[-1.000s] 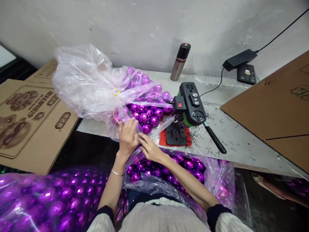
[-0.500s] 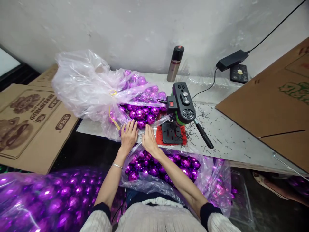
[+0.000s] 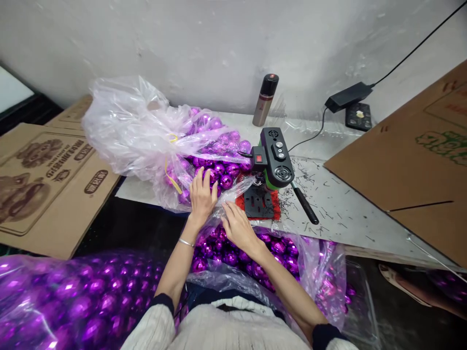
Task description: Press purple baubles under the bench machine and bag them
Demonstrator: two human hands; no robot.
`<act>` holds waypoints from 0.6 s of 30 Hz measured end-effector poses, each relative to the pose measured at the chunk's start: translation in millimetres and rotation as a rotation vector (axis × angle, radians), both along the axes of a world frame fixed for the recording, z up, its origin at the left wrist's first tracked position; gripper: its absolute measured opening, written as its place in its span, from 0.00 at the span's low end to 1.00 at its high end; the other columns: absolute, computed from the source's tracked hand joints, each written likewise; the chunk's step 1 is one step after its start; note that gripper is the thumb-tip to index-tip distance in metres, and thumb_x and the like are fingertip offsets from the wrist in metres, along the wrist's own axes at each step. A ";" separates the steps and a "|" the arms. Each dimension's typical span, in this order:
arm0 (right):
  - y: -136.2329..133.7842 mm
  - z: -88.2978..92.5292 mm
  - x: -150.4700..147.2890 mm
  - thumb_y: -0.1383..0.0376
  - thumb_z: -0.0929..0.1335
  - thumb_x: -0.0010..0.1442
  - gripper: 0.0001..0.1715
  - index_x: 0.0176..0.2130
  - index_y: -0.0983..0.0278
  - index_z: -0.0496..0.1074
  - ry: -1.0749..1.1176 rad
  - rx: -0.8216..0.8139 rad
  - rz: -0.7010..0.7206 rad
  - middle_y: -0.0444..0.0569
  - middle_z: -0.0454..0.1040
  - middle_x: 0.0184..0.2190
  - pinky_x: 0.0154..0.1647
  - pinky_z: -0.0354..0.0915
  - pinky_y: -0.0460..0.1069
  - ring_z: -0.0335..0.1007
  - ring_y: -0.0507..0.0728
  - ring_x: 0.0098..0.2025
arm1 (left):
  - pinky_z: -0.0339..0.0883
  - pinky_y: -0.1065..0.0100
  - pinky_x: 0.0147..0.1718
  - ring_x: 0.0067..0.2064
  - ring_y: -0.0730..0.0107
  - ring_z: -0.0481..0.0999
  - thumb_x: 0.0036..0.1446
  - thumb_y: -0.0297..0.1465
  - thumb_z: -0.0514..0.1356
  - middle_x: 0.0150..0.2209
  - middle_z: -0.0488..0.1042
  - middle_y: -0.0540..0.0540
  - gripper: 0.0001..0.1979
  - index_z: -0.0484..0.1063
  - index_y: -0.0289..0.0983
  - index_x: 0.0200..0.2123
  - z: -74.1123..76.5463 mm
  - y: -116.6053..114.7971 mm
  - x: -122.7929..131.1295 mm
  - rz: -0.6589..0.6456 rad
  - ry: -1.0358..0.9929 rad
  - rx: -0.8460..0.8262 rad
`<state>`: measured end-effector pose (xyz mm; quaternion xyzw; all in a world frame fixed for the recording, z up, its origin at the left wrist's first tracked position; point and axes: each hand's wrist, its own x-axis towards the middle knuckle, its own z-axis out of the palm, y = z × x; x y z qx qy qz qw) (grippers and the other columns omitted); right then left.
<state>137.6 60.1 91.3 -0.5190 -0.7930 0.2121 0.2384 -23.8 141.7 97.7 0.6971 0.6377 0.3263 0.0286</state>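
Shiny purple mirror-ball ornaments (image 3: 226, 182) spill from the mouth of a clear plastic bag (image 3: 120, 126) lying on the table. My left hand (image 3: 203, 197) rests over the nearest ornaments, fingers spread and the thumb apart, not gripping anything visible. Lower and to the right, my right hand (image 3: 239, 227) lies with fingers stretched out by the loose plastic edge, its palm side hidden. Below both hands, a second open plastic bag (image 3: 226, 277) full of the same ornaments sits against my body, under my right forearm.
A small black press machine (image 3: 279, 155) with a lever handle (image 3: 305, 206) stands on a red pad (image 3: 276, 206), right of my hands. Thin dark bits litter the table (image 3: 343, 218). Nearby are a spray can (image 3: 265, 99), a power adapter (image 3: 348, 96) and cardboard boxes (image 3: 412, 180).
My left hand has shifted right and up slightly onto the ornaments, its fingers spreading more. My right hand has moved right and down, away from the ornaments toward the lower bag.
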 end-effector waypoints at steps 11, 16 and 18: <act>-84.8 64.8 110.2 0.60 0.67 0.72 0.22 0.63 0.53 0.75 0.303 0.021 -0.041 0.52 0.81 0.60 0.64 0.78 0.59 0.80 0.61 0.61 | 0.68 0.48 0.64 0.62 0.44 0.75 0.60 0.38 0.68 0.61 0.74 0.32 0.35 0.66 0.34 0.68 14.3 44.6 -18.6 -0.053 -0.225 -0.193; -57.9 39.9 92.4 0.52 0.65 0.73 0.24 0.63 0.54 0.75 0.586 -0.145 -0.194 0.55 0.81 0.59 0.54 0.82 0.56 0.85 0.59 0.50 | 0.72 0.51 0.61 0.57 0.52 0.78 0.57 0.43 0.70 0.59 0.74 0.36 0.34 0.70 0.38 0.64 13.5 20.8 -1.6 -0.215 -0.557 -0.250; -37.7 28.8 68.9 0.49 0.62 0.74 0.30 0.68 0.55 0.68 0.694 -0.199 -0.229 0.57 0.80 0.60 0.48 0.83 0.55 0.85 0.59 0.48 | 0.74 0.53 0.58 0.55 0.54 0.80 0.56 0.42 0.71 0.57 0.75 0.37 0.33 0.69 0.37 0.62 9.3 -1.3 16.8 -0.254 -0.666 -0.285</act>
